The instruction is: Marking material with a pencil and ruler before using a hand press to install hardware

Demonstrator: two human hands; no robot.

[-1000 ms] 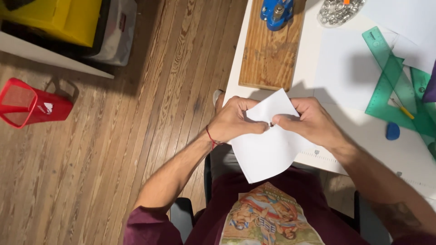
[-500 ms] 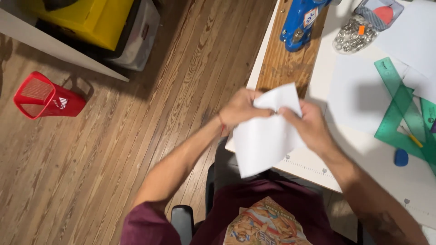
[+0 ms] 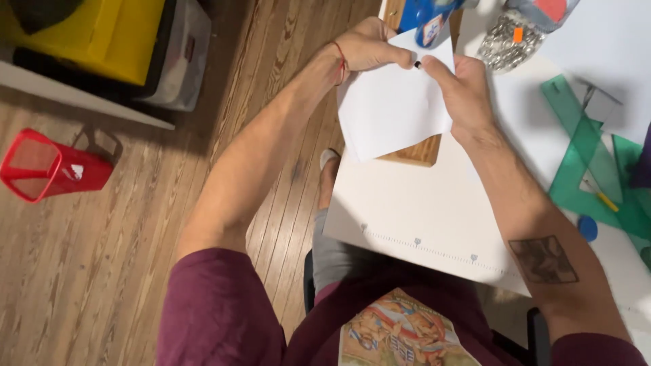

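White sheet of paper (image 3: 397, 102) held up over the near left corner of the white table (image 3: 434, 217), pinched along its top edge by left hand (image 3: 369, 47) and right hand (image 3: 464, 85), both closed on it. Folded at least once, seemingly; further creasing left undone. Wooden board (image 3: 417, 152) just beneath; green rulers (image 3: 583, 156) well apart rightward. Open floor (image 3: 135, 257) beyond the left edge.

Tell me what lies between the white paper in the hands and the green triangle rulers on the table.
In the head view, the right hand comes first past the white paper, then bare white table up to the green triangle rulers.
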